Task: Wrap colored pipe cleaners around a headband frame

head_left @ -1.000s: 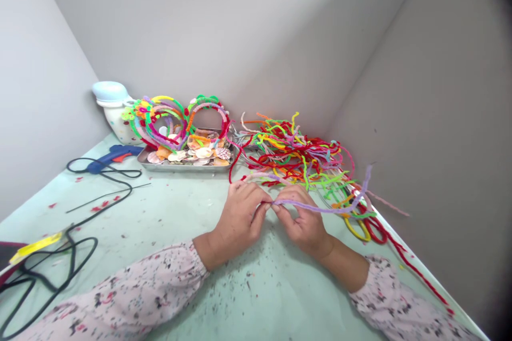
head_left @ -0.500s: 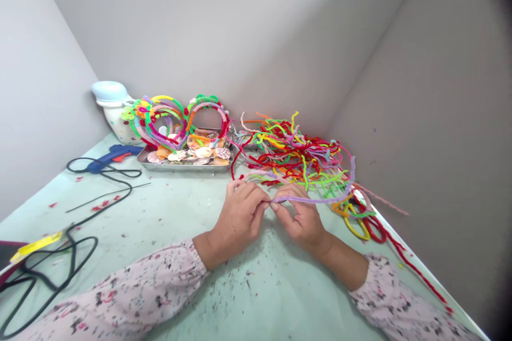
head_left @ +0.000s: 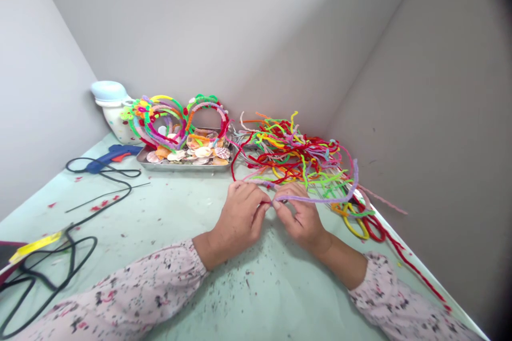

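No words or numbers are legible, even on the yellow strip [head_left: 36,245].

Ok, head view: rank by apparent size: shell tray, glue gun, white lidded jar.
1. Metal tray of shells
2. Tie, can't rank: blue hot glue gun and white jar with pale blue lid. The gun looks longer, the jar bulkier.

Blue glue gun [head_left: 114,152] beside seashell tray [head_left: 184,167]
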`<state>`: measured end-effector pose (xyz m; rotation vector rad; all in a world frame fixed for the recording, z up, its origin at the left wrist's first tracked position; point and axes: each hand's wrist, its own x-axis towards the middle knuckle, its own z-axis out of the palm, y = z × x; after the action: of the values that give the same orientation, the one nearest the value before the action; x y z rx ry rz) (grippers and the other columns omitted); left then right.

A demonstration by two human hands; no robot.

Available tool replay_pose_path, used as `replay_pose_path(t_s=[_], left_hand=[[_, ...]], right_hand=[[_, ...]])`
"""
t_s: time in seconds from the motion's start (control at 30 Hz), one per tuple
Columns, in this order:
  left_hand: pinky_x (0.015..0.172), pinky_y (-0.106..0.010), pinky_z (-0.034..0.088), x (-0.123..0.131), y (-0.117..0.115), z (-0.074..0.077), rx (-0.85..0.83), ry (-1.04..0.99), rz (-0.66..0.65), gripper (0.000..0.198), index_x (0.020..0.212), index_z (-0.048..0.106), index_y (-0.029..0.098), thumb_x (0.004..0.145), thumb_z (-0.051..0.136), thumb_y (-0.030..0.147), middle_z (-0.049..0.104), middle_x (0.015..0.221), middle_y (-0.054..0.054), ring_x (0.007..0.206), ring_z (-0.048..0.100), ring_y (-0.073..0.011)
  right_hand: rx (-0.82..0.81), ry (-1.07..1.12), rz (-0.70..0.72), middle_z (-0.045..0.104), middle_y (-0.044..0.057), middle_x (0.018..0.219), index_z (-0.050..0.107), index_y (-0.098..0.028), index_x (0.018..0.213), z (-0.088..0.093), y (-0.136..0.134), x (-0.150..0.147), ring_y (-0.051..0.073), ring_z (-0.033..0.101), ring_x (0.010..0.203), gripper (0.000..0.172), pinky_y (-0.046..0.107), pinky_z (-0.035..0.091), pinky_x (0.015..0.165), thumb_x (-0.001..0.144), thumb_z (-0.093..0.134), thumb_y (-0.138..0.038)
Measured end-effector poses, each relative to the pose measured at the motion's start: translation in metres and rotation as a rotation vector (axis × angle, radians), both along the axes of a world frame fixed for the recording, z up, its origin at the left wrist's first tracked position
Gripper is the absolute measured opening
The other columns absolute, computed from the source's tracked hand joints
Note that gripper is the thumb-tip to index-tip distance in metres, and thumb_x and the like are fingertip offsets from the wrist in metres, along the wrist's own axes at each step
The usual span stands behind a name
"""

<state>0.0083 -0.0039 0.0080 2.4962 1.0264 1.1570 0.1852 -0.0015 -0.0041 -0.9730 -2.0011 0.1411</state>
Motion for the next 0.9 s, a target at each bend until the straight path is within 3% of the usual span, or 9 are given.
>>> replay_pose_path(t_s=[0.6, 0.9], left_hand=[[0.087, -0.038, 0.035, 0.0003, 0.0005, -0.0017, 0.017, 0.049, -0.019, 0.013, 0.090, 0.054, 0.018, 0.089, 0.042, 0.016, 0.059, 0.083, -0.005, 0.085, 0.050, -0.0194], [0.085, -0.039, 0.035, 0.0008, 0.0016, -0.0016, 0.022, 0.047, -0.031, 0.014, 0.089, 0.054, 0.018, 0.089, 0.041, 0.016, 0.059, 0.083, -0.005, 0.086, 0.051, -0.0199]], right_hand=[[-0.247, 0.220, 0.067, 0.060, 0.002, 0.073, 0.057, -0.020, 0.072, -0.0035, 0.0025, -0.0029, 0.018, 0.057, 0.075, 0.020, 0.036, 0.046, 0.082, 0.088, 0.048, -0.029], [-0.331, 0.317, 0.123, 0.057, 0.001, 0.069, 0.055, -0.019, 0.068, -0.0025, 0.0042, -0.0043, 0.017, 0.054, 0.070, 0.022, 0.031, 0.046, 0.073, 0.087, 0.049, -0.027]])
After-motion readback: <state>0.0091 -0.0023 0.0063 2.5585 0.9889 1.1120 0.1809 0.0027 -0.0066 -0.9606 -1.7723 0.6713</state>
